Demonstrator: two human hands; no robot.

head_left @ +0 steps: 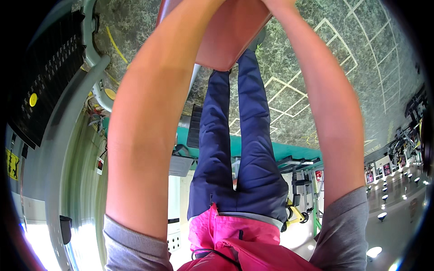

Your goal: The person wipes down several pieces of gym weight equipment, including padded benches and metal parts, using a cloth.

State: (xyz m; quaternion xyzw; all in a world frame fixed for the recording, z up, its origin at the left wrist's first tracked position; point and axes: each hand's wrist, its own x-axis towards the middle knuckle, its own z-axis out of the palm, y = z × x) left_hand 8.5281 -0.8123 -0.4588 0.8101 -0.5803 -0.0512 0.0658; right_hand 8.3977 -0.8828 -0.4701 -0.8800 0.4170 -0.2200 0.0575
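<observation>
Both my bare arms stretch from the lower corners up to the top edge, grey sleeves at the elbows. A reddish-brown padded bench point(233, 34) lies between my forearms at the top. The fingers of both hands fall outside the picture. Of my right hand point(276, 3) only the wrist end shows, over the pad's upper right side; my left forearm crosses the pad's left side and leaves the frame. Whether either hand presses on or grips the pad is hidden. Below it are legs in dark blue trousers point(216, 131) and a bright pink garment point(246, 228).
The floor point(294, 54) is mottled grey-green with pale taped lines. To the left stands a large machine with grey tubular framing point(92, 58) and a black panel point(49, 67). A green strip point(294, 151) and several gym racks point(300, 189) appear behind the legs; more equipment fills the far right.
</observation>
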